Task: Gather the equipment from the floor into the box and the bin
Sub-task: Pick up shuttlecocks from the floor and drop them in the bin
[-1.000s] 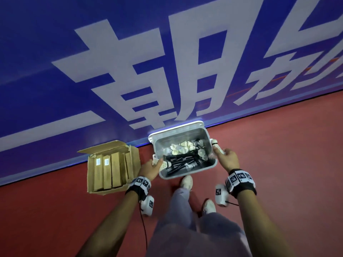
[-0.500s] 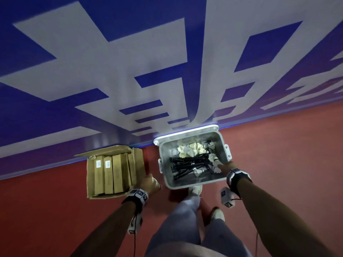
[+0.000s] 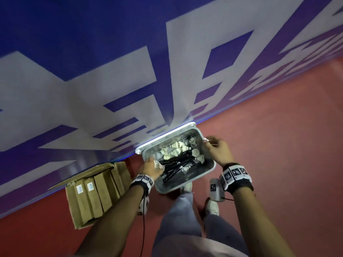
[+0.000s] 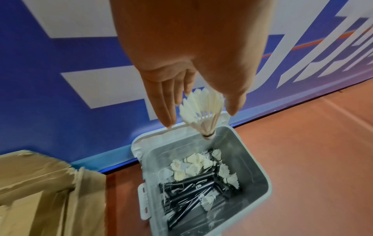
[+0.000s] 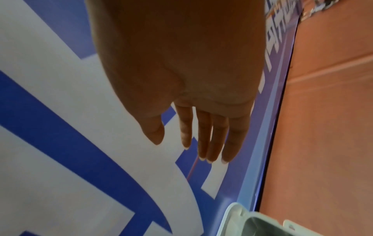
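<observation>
A grey plastic bin (image 3: pixel 207 170) stands on the red floor against the wall, holding several white shuttlecocks (image 3: pixel 175 147) and black rods (image 3: pixel 178 164). My left hand (image 3: pixel 151 166) hovers over the bin's left edge with straight fingers (image 4: pixel 161 99). A white shuttlecock (image 4: pixel 203 110) hangs cork down between those fingers and the thumb, above the bin (image 4: pixel 260 180). My right hand (image 3: pixel 213 145) is at the bin's right rim, fingers (image 5: pixel 203 135) straight and holding nothing. An open cardboard box (image 3: pixel 74 210) with long brown cartons sits left of the bin.
A blue wall banner (image 3: pixel 130 62) with big white characters runs right behind the bin and the box. My legs and white shoes (image 3: pixel 211 207) stand just in front of the bin. Red floor (image 3: pixel 278 145) stretches to the right.
My left hand rose from beside the cardboard box to above the bin's left edge with a shuttlecock. My right hand came out of the bin to its right rim, empty.
</observation>
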The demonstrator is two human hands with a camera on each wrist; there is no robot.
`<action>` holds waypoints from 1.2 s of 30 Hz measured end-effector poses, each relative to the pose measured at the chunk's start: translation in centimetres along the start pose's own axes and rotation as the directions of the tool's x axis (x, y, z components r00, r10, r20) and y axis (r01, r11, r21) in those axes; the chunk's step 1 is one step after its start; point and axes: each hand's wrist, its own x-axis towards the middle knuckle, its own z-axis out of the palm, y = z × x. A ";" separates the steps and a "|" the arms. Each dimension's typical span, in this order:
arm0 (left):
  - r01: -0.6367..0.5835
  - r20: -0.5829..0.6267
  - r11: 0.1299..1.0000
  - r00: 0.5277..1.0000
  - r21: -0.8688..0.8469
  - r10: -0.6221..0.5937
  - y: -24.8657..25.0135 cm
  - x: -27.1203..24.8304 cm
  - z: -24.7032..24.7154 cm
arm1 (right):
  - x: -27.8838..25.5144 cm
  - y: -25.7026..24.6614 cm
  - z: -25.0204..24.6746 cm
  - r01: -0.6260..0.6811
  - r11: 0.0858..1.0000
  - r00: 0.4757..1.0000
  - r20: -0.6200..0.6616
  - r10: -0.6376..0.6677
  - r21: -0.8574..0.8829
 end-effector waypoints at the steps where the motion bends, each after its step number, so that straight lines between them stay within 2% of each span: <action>1: -0.029 -0.019 1.000 0.999 0.003 0.029 0.8 0.6 -0.2 | -1.3 -0.3 -0.8 0.017 1.000 1.000 -0.008 -0.018 -0.014; 4: -0.086 -0.047 0.995 0.995 0.045 0.088 3.4 1.1 -1.6 | -3.7 0.2 -2.2 -0.003 0.998 1.000 -0.021 0.002 -0.060; 7: -0.154 -0.067 0.988 0.985 0.026 0.156 6.7 -0.7 -4.5 | -5.2 0.0 -2.9 -0.005 0.994 1.000 0.018 0.007 -0.109; 11: -0.264 -0.146 0.961 0.957 -0.079 0.250 9.1 -3.7 -8.7 | -6.8 -3.8 -4.2 0.115 0.975 0.987 0.135 -0.090 -0.191; 13: -0.327 -0.212 0.935 0.931 -0.136 0.295 9.9 -6.1 -11.1 | -7.9 -6.6 -5.2 0.207 0.955 0.973 0.147 -0.178 -0.211; 18: -0.503 -0.434 0.825 0.823 -0.255 0.367 10.9 -14.9 -16.8 | -11.3 -13.1 -7.4 0.446 0.892 0.894 0.077 -0.441 -0.078; 21: -0.598 -0.553 0.740 0.745 -0.308 0.372 11.1 -21.5 -19.5 | -14.1 -16.7 -8.2 0.579 0.816 0.813 0.077 -0.577 -0.006; 23: -0.665 -0.640 0.680 0.674 -0.310 0.367 10.7 -25.8 -20.7 | -16.1 -18.9 -8.6 0.647 0.762 0.754 0.121 -0.646 0.037; 26: -0.719 -0.762 0.627 0.576 -0.301 0.295 9.8 -31.6 -21.4 | -19.4 -21.8 -8.6 0.735 0.674 0.643 0.237 -0.729 0.078; 29: -0.722 -0.833 0.577 0.539 -0.382 0.124 8.2 -36.8 -21.0 | -23.1 -23.6 -8.3 0.787 0.604 0.523 0.385 -0.761 0.125; 32: -0.716 -0.876 0.556 0.481 -0.422 -0.046 6.1 -41.3 -18.7 | -26.5 -23.6 -7.5 0.796 0.561 0.418 0.463 -0.781 0.228; 34: -0.691 -0.887 0.573 0.435 -0.440 -0.157 4.8 -44.3 -16.4 | -28.7 -22.5 -6.7 0.781 0.549 0.369 0.487 -0.791 0.299; 36: -0.644 -0.874 0.597 0.414 -0.478 -0.254 3.5 -47.4 -13.5 | -30.9 -20.7 -5.5 0.736 0.564 0.337 0.521 -0.784 0.373</action>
